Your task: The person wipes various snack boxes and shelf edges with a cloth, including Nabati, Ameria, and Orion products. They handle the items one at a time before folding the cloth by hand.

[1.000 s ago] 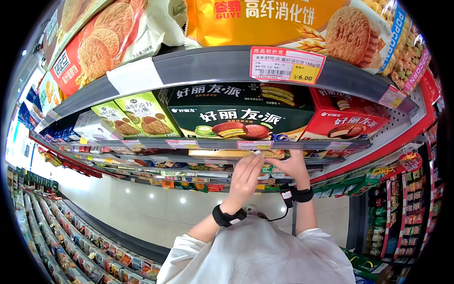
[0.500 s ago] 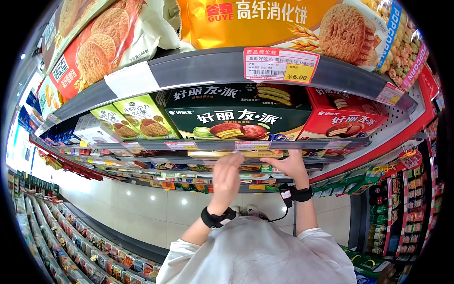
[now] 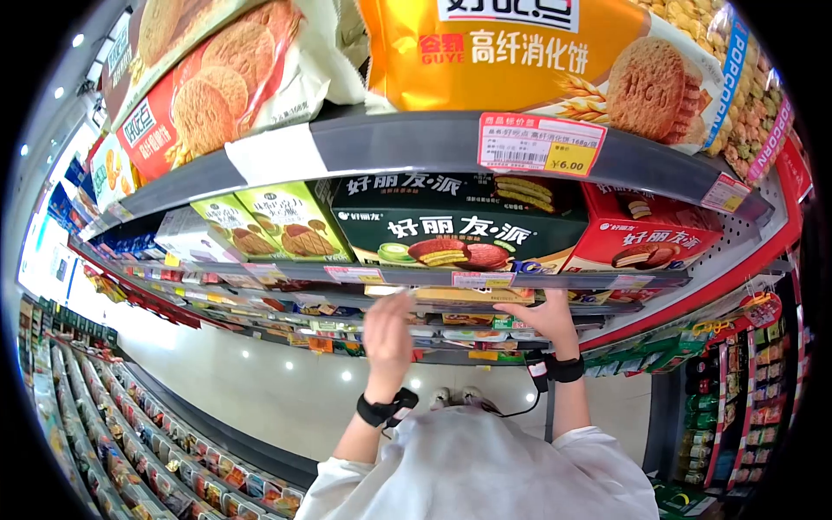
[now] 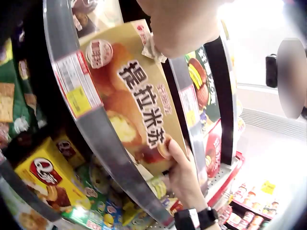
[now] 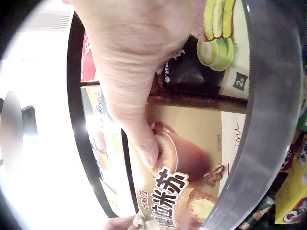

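A gold box with a cake picture [image 4: 117,81] lies in a shelf below the green box [image 3: 459,234]. My right hand [image 3: 551,319] holds its right end; in the right wrist view the thumb of that hand [image 5: 136,96] lies across its front, other fingers hidden. Toward the box's other end, my left hand [image 3: 387,340] pinches a crumpled white piece [image 4: 152,51] against the box's edge, as the left wrist view shows. Most fingers of this left hand [image 4: 184,24] are out of sight there. The right wrist view catches its fingertips [image 5: 119,223] at the bottom.
Biscuit bags [image 3: 520,61] fill the shelf above, behind a grey rail [image 3: 390,147] with price tags. A red box [image 3: 641,232] stands right of the green one. Lower shelves hold yellow boxes [image 4: 53,177]. Another row of shelves [image 3: 173,433] runs at lower left.
My left hand has moved left along the front of the gold box, away from my right hand. My right hand keeps its place at the box's end. The head view has shifted slightly.
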The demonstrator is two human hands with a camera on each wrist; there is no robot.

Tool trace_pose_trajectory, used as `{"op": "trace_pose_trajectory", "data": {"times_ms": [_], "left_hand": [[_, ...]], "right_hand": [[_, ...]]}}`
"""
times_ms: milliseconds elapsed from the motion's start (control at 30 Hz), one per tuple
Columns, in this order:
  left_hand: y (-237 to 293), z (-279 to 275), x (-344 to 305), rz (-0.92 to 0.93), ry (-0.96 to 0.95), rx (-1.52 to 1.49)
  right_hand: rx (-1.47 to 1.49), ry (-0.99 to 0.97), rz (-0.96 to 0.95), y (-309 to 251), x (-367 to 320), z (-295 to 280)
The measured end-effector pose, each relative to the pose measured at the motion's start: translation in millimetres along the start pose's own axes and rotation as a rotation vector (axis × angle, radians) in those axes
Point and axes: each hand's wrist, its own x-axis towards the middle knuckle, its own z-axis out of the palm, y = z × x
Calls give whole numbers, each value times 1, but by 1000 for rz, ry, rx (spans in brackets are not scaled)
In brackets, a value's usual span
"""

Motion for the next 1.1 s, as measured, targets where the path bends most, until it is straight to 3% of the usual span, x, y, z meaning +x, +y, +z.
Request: {"op": "trace_pose_trajectory", "data": {"times_ms": [67,200,367,433,567,867,1000,1100], "left_hand": [[-8,-6,-1,-106,34,-1],[16,10,4,-141,53,-59],[75,43,13,27,-130,-362],[84,55,13,45,-117,-400],[71,41,15,47,-145,-401],[-15,-11,8,-150,103,41],[0,-4,5,-241,101,15],[28,12,5,-153,12,-124]], "right_hand": [[-9,-6,-9,2,-4,1],[-13,9,-3,-3,0,-1],[-65,72,-146,8,0,1],[-80,51,-81,14,-3,1],[-46,58,-78,8,-1,3],[-106,40,-139,-5,3,-2],[-137,53,-158,-8,2,-5],[-148,66,-135,-8,0,-5]]}}
